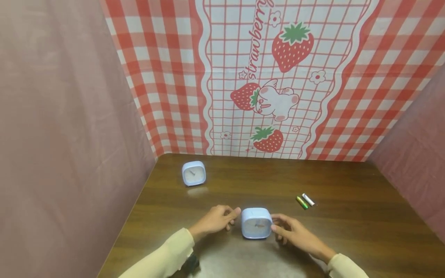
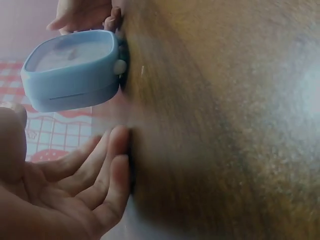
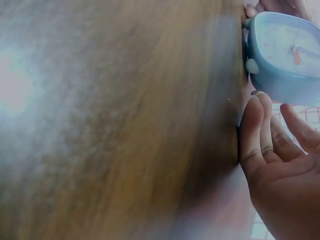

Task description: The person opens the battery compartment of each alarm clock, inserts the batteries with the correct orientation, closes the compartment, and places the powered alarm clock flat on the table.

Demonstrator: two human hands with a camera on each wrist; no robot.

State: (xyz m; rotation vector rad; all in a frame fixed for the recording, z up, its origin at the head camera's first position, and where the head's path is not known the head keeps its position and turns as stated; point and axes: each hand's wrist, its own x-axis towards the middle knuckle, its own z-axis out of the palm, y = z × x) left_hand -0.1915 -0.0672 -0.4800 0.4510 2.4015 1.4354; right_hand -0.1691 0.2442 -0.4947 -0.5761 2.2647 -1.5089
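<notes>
clock between left hand, right hand, fingers relaxed

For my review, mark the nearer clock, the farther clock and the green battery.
Nearer clock (image 1: pixel 256 227): head view, on its dial.
Farther clock (image 1: pixel 194 174): head view, on its dial.
Green battery (image 1: pixel 302 203): head view, mid-side.

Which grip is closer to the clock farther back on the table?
Left. The left grip is on the person's side of the rear clock, slightly to its right; the right grip is farther away, at the nearer clock's right side.
</notes>
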